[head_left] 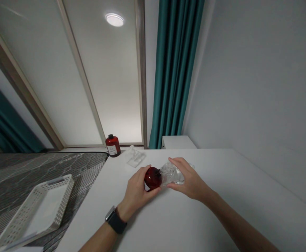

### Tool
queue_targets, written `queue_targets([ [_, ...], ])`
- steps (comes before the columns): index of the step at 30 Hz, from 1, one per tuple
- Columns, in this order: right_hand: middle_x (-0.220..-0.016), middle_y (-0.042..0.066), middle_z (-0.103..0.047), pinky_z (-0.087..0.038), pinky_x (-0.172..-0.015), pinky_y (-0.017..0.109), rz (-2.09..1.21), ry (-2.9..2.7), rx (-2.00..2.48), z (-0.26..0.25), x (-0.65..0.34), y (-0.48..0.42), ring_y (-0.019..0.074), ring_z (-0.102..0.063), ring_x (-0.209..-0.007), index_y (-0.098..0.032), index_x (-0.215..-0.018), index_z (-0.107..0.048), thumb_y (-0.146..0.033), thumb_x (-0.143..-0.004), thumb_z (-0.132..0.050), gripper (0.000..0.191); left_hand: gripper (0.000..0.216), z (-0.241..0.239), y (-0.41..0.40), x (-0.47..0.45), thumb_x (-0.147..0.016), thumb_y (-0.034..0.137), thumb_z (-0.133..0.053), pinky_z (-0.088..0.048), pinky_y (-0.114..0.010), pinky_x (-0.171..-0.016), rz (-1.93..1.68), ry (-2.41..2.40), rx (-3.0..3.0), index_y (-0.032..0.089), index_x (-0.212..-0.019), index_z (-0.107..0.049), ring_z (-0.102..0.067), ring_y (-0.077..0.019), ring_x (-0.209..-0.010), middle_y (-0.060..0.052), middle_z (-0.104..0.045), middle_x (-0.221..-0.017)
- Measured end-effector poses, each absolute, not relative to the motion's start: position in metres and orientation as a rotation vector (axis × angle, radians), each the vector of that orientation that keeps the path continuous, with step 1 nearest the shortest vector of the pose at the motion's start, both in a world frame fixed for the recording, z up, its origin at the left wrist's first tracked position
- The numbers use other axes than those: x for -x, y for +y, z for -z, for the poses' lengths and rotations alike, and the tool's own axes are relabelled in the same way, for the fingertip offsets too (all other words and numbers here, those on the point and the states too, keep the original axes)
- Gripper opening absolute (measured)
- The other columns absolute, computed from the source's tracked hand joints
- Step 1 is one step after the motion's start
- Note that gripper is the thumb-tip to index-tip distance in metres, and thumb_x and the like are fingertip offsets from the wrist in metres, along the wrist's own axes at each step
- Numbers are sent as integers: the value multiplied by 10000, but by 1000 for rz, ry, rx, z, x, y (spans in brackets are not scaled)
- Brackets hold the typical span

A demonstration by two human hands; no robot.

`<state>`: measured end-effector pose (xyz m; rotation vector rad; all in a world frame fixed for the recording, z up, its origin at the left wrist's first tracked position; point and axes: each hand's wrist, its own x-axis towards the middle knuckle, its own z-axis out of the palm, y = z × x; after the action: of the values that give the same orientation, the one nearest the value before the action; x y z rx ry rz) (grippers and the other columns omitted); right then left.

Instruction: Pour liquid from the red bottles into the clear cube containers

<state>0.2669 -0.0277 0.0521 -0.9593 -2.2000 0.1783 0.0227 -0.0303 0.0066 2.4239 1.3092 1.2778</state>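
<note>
Two-handed hold above a smooth white counter (168, 227), with clock directions read from the glossy dark-red rounded bottle and twelve o'clock pointing away from the wearer. The left hand (136, 190), its wrist banded by a black smartwatch (116, 219), curves thumb and fingers around the glossy dark-red rounded bottle (152, 178), whose dark neck points toward three o'clock. The right hand (191, 183), thumb and fingers moderately spread, grips a clear, crinkled-looking transparent object (170, 173) at three o'clock, just beside that neck; whether it is a bag or a rigid container cannot be told. Near eleven o'clock lies a clear, flat plastic packet (135, 158). At ten o'clock, by the counter's far-left corner, an upright red bottle with black cap and white label (113, 147) stands. Between eight and nine o'clock, a white perforated plastic basket (66, 203) rests on a grey patterned surface (84, 166). Toward one o'clock, beyond the counter, appear a low white cabinet (177, 141) and a pleated teal fabric curtain (176, 70).
</note>
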Motion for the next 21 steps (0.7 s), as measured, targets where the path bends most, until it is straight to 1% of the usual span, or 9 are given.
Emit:
queue_targets([
  [11,-1286,150,-530,-500,-1029,497,-193,-2227,959,-58,-267,-28,312,-556,-1207,-243,-1493,-359,-331,-794,-783,823,716,-6,-31,-23,-745,363,-776,-559,-460,-916,-1273,1314,-2421,197,-1352,-435,-666,-306,-1093,-137,-660,-1229],
  [21,-1295,157,-520,-488,-1040,505,-231,-2269,963,-65,-268,-26,307,-545,-1212,-214,-1480,-370,-310,-771,-807,839,708,-5,-32,-24,-744,366,-778,-553,-460,-925,-1267,1314,-2401,190,-1342,-443,-661,-306,-1101,-142,-657,-1238],
])
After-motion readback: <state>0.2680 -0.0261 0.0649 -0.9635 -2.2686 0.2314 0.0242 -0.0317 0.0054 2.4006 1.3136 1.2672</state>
